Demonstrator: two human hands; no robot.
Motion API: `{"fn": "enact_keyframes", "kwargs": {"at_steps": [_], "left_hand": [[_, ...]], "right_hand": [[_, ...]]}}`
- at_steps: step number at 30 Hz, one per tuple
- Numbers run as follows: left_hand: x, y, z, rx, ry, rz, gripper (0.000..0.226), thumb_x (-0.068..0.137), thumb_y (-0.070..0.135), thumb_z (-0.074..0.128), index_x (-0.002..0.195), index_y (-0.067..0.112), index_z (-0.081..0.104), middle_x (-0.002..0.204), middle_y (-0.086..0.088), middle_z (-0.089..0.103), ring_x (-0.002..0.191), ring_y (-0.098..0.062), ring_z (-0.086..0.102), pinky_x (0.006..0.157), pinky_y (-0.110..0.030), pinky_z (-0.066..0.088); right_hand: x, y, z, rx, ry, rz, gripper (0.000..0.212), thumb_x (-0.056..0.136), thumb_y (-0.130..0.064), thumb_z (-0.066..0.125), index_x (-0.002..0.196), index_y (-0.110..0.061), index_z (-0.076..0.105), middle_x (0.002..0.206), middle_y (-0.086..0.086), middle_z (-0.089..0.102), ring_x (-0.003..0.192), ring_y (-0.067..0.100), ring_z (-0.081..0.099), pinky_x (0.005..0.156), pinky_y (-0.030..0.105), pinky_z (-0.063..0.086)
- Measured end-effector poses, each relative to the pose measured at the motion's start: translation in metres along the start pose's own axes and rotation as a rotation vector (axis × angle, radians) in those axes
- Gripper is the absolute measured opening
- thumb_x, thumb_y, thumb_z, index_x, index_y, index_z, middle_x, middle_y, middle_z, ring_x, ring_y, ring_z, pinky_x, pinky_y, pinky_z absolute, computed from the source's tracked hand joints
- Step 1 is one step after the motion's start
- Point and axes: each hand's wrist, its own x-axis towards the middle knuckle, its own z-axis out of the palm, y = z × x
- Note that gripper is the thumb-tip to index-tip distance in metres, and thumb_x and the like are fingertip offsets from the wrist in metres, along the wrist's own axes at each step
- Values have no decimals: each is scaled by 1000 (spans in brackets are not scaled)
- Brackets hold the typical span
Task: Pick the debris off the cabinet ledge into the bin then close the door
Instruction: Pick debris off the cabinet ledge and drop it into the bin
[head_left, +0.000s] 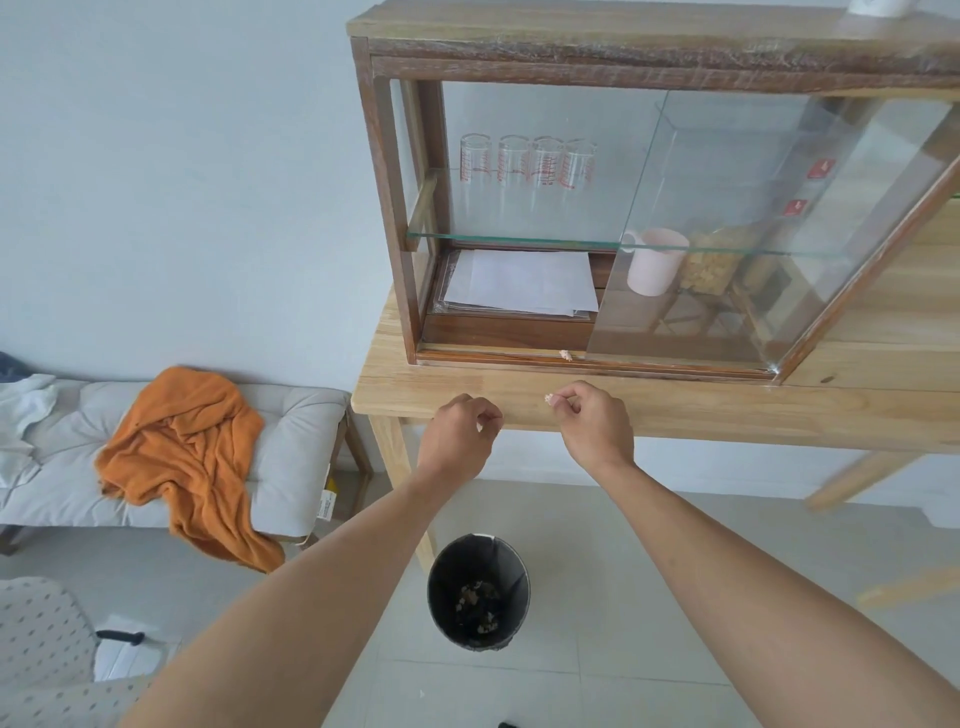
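Observation:
A wooden cabinet (387, 208) with glass sliding doors stands on a light wood table (727, 410). Its glass door (727, 234) is slid to the right, leaving the left half open. One small pale crumb of debris (565, 356) lies on the cabinet's bottom ledge beside the door's edge. My right hand (592, 421) hovers over the table's front edge, its fingertips pinched on another pale crumb (549, 399). My left hand (462, 428) is loosely curled beside it; whether it holds anything is hidden. A black bin (478, 592) with scraps inside stands on the floor below my hands.
Inside the cabinet are several measuring glasses (524, 163) on a glass shelf, papers (524, 283), a pink mug (654, 262) and a jar. A grey bench (291, 457) with an orange cloth (192, 452) stands at left. A dotted chair (47, 639) is at lower left.

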Motion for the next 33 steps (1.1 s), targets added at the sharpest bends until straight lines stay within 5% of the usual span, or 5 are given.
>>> {"fn": "enact_keyframes", "kwargs": {"at_steps": [12,24,33], "left_hand": [[-78,-45,4,48,-108,-78,16,103,21,64,102,22,79,105,4,71,94,-18,66,77,-31,51],[-112,-95,48,100,-180,-246,16,105,21,63,102,20,79,106,5,75,95,-22,69,83,-32,56],[-92,-114,81,114,-244,-393,19,105,24,65,122,24,76,121,2,76,113,-26,71,95,-42,61]], "right_hand": [[-85,31,30,20,-84,-12,14,100,-39,64,94,-32,74,65,-8,63,67,16,65,63,33,50],[-128,105,87,-182,-371,1,13,96,-33,63,86,-33,72,57,-12,59,53,5,56,51,25,36],[-95,130,110,-244,-465,-12,19,99,-37,62,110,-33,76,65,-25,53,79,16,65,71,27,43]]}}
